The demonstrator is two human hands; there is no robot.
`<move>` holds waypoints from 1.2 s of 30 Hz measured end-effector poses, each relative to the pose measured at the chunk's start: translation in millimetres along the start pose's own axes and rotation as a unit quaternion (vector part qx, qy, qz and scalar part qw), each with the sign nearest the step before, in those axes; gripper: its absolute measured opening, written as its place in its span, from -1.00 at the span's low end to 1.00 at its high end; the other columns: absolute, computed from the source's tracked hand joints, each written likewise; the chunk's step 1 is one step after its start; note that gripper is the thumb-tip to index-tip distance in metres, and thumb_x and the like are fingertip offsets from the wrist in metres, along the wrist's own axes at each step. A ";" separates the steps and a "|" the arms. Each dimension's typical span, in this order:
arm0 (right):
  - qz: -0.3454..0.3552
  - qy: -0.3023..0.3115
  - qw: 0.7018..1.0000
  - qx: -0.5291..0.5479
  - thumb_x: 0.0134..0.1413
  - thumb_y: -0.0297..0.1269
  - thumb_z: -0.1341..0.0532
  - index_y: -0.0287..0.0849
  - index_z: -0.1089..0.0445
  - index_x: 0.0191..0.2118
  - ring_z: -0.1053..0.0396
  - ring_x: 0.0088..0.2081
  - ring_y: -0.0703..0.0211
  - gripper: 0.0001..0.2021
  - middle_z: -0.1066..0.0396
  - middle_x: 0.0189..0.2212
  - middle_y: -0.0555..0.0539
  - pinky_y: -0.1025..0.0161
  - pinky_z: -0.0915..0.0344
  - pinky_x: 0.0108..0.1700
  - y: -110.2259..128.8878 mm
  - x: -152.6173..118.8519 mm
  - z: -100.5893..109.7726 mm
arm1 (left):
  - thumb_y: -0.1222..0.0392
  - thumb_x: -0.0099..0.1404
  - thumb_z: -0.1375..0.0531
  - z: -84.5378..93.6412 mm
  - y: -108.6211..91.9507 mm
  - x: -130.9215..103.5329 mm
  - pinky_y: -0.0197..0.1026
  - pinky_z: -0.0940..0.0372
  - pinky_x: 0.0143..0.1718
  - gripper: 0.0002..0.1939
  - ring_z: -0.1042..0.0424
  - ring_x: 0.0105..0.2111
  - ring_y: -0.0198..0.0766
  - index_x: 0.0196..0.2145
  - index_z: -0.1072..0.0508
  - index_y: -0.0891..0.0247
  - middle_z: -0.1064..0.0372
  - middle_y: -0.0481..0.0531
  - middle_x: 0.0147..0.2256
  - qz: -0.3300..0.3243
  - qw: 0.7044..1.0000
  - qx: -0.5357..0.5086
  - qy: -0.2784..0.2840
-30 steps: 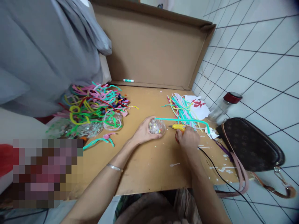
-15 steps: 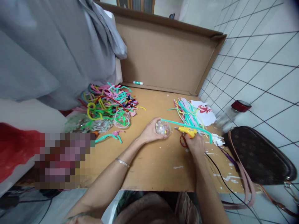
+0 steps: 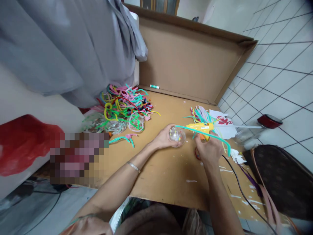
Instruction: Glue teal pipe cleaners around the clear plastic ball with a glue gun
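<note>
My left hand (image 3: pixel 164 137) is wrapped round a clear plastic ball (image 3: pixel 176 136) with small coloured bits showing in it. A turquoise pipe cleaner (image 3: pixel 210 133) runs from the top of the ball to the right and bends down at its far end. In my right hand (image 3: pixel 210 147) is a yellow glue gun (image 3: pixel 199 126), its front pointing left towards the ball. A white glue stick (image 3: pixel 246 126) sticks out of its back. The gun's nozzle tip is hard to make out behind the pipe cleaner. Below it, scissors (image 3: pixel 197 153) with reddish handles lie partly hidden by my right hand.
A heap of coloured pipe cleaners (image 3: pixel 124 104) lies at the left, with more clear balls (image 3: pixel 114 126) before it. Another bundle (image 3: pixel 201 114) lies at the right beside white paper (image 3: pixel 223 122). A jar (image 3: pixel 269 121), a brown handbag (image 3: pixel 281 179) and a black cable (image 3: pixel 241 187) stand further right.
My right hand has raised the glue gun and levelled it above the scissors, so its glue stick now shows. The left hand still holds the ball. The whole view has shifted.
</note>
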State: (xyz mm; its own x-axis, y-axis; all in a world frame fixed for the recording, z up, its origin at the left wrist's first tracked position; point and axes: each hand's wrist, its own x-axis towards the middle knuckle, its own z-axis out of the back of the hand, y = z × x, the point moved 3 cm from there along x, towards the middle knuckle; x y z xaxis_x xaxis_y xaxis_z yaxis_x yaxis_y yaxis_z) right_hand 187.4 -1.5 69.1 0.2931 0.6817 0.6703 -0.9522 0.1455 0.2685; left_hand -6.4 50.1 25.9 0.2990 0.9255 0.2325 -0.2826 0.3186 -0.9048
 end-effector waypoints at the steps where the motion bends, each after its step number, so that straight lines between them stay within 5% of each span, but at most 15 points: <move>1: 0.012 -0.001 1.000 0.001 0.01 -0.04 -0.12 -0.22 -0.40 -0.21 -0.31 -0.33 0.02 -0.64 -0.40 -0.38 -0.17 0.19 -0.17 -0.34 2.4 0.8 -1.3 | 0.10 -0.18 -0.41 0.3 -0.5 0.0 0.02 -0.32 0.00 -0.16 -0.41 -0.06 -0.04 0.07 -0.23 0.26 -0.38 0.14 -0.03 0.000 1.000 0.003 -0.003; 36: 0.070 -0.085 0.994 0.024 -0.01 -0.02 -0.17 -0.23 -0.36 -0.22 -0.27 -0.38 0.07 -0.64 -0.32 -0.44 -0.11 0.22 -0.12 -0.39 -9.6 -14.6 -13.2 | 0.02 -0.18 -0.42 -2.6 -6.0 -0.3 0.05 -0.22 0.13 -0.10 -0.33 0.07 0.05 0.12 -0.23 0.26 -0.30 0.20 0.09 -0.049 0.996 0.077 0.004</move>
State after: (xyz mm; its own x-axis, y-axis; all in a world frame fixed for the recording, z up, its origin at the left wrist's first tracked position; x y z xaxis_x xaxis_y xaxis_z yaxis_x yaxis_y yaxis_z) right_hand 191.1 -3.3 47.6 0.1727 0.5612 0.8095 -0.9807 0.0217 0.1941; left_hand -2.4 47.4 30.4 0.3383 0.8870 0.3143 -0.3880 0.4357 -0.8122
